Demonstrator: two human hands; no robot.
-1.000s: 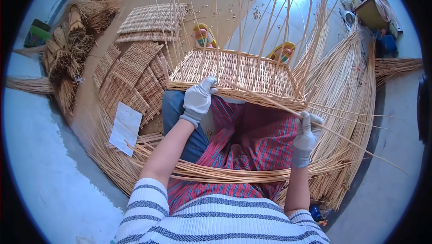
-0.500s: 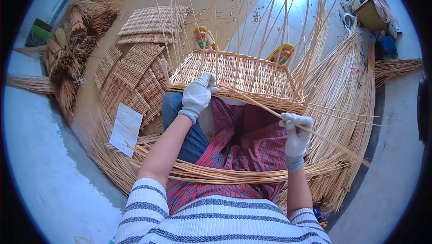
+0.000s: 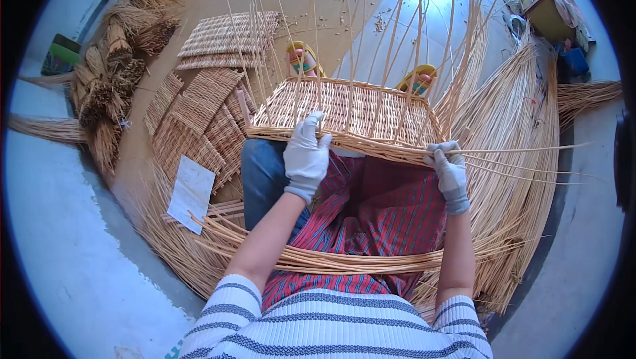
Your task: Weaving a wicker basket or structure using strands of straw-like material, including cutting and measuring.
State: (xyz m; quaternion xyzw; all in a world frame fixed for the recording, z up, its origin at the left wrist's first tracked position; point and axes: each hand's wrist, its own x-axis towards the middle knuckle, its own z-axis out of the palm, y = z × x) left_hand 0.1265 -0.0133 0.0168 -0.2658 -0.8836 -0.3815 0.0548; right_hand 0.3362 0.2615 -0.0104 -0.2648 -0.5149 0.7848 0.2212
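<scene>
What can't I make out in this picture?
In the head view:
Underside of the woven piece: hidden by its upper face.
Tips of several upright canes: cut off by the top edge.
Where the right hand grips the strand: covered by the hand.
Palm of the left hand: hidden behind its back.
Any marks on the white sheet: too small and faint.

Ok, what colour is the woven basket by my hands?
The woven basket is pale straw and tan, seen best in the head view.

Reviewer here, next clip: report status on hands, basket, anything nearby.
Left gloved hand at the near edge of the woven basket; right gloved hand gripping its near right corner. Cane ends trail rightward. Cane bundle across lap.
</scene>
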